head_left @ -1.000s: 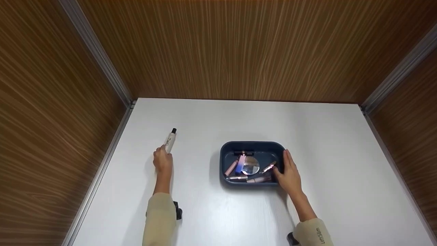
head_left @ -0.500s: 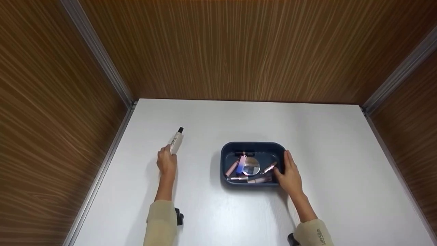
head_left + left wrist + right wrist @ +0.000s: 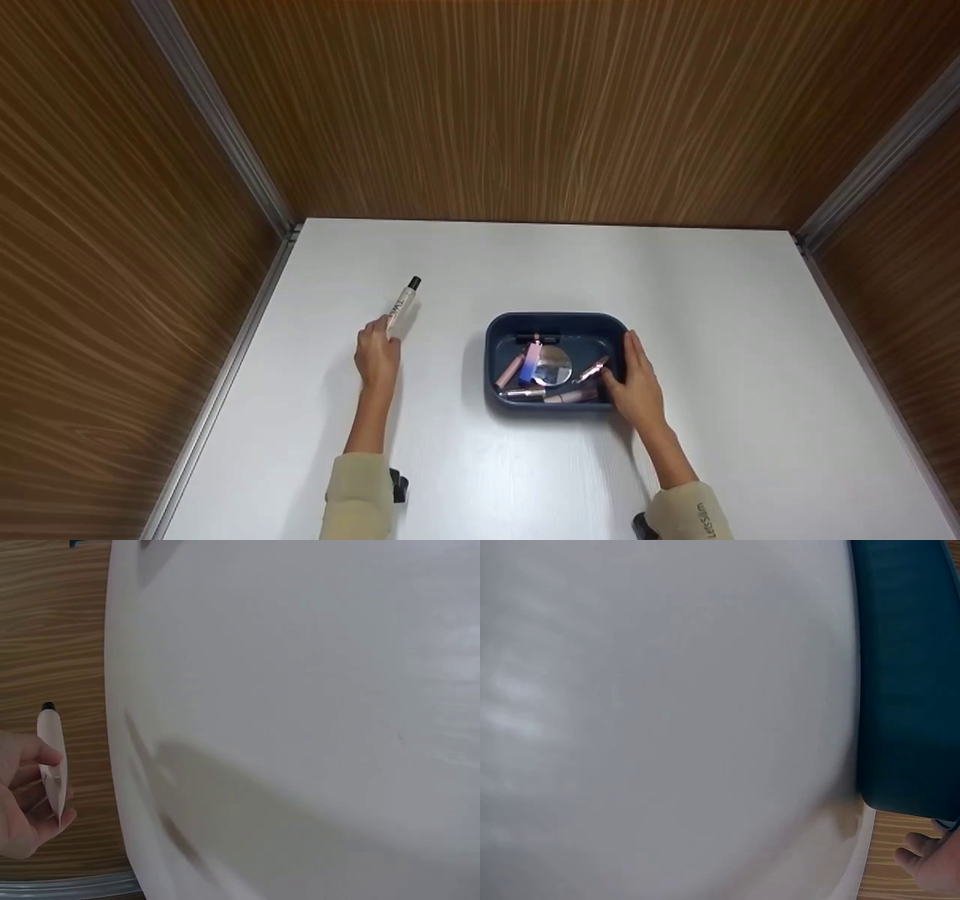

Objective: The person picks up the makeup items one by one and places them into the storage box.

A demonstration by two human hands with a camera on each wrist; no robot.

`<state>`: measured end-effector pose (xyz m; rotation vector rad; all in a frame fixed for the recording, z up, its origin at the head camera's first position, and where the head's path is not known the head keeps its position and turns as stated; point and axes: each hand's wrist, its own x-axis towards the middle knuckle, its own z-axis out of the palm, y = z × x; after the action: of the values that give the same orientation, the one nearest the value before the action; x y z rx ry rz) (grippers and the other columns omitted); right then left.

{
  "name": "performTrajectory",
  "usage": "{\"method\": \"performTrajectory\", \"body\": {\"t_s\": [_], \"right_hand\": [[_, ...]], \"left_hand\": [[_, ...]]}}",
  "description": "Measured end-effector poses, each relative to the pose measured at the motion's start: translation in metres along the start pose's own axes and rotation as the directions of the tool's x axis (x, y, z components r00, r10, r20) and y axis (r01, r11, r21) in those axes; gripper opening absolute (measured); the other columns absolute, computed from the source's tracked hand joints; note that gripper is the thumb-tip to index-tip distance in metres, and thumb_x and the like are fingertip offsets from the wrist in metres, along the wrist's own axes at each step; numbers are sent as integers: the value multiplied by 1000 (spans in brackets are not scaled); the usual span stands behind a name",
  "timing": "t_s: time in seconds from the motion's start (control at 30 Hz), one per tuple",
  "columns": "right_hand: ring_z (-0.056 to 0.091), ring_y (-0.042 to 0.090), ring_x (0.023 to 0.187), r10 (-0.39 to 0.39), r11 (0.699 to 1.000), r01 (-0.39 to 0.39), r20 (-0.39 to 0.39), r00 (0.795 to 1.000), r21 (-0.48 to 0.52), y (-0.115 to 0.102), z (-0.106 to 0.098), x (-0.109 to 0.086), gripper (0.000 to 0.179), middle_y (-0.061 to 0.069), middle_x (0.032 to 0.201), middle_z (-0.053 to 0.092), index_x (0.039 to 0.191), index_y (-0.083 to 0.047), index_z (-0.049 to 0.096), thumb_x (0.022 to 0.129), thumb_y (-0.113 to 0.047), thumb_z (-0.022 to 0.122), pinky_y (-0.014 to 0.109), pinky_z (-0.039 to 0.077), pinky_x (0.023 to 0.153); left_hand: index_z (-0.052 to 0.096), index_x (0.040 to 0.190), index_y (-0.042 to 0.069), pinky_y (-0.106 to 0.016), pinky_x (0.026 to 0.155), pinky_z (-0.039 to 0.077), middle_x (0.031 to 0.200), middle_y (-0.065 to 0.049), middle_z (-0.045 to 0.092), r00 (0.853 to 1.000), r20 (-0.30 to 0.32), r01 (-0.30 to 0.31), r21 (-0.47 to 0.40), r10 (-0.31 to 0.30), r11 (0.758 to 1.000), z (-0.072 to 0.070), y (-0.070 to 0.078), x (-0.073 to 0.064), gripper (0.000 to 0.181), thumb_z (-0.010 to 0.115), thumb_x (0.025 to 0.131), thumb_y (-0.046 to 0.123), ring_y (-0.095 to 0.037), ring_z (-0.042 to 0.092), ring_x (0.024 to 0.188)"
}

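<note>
My left hand (image 3: 378, 354) grips a slim white tube (image 3: 400, 306) with a black cap and dark lettering, held above the table left of the box. In the left wrist view the tube (image 3: 51, 731) sits between thumb and fingers, cap end up. My right hand (image 3: 639, 388) holds the right end of a dark blue rectangular box (image 3: 555, 406), thumb over the rim on the inside and fingers along the outside. Inside lie a round mirror (image 3: 553, 366), a pink-and-blue stick (image 3: 531, 361), a pink tube (image 3: 510, 370) and several other slim cosmetics.
The white table (image 3: 450, 465) has wood-grain panels (image 3: 480, 112) at its back and both sides, with grey metal rails (image 3: 225, 112) at the corners. Black wrist cameras (image 3: 400, 486) show at both cuffs.
My left hand has moved to the right with the white tube, nearer the box, and the tube leans further right. The right hand and box stay in place.
</note>
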<state>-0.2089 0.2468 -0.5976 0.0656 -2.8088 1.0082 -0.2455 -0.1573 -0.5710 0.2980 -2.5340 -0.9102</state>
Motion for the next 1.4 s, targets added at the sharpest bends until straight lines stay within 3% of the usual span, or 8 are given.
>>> {"method": "performTrajectory", "body": {"t_s": [0.63, 0.9, 1.23, 1.4], "right_hand": [[21, 37, 132, -7, 1000, 8, -16, 1000, 12, -1, 2, 1, 75, 16, 149, 18, 144, 2, 21, 84, -17, 62, 50, 23, 101], [18, 38, 132, -6, 1000, 6, 6, 1000, 14, -2, 2, 2, 75, 17, 149, 15, 144, 4, 19, 86, -17, 60, 50, 19, 103], [20, 38, 132, -16, 1000, 16, -4, 1000, -1, -1, 3, 3, 75, 19, 148, 18, 143, 4, 20, 85, -17, 61, 49, 20, 103], [21, 38, 132, -18, 1000, 18, -13, 1000, 5, 0, 3, 3, 75, 19, 148, 19, 143, 4, 21, 85, -16, 62, 50, 20, 103]], "left_hand": [[63, 110, -6, -41, 69, 50, 103, -20, 63, 998, 54, -36, -1, 36, 999, 0, 24, -18, 40, 65, 71, -14, -31, 59, 88], [63, 110, -5, -42, 71, 48, 104, -18, 63, 996, 82, -41, -73, 47, 996, -7, 40, -26, 39, 63, 71, -12, -30, 58, 90], [64, 112, -1, -41, 71, 47, 103, -14, 63, 986, 164, 20, -124, 0, 992, -14, 55, -34, 41, 64, 73, -10, -26, 57, 88], [64, 112, -1, -39, 68, 47, 99, -12, 63, 982, 187, 14, -133, 11, 991, -13, 58, -39, 40, 64, 73, -11, -23, 56, 84]]}}
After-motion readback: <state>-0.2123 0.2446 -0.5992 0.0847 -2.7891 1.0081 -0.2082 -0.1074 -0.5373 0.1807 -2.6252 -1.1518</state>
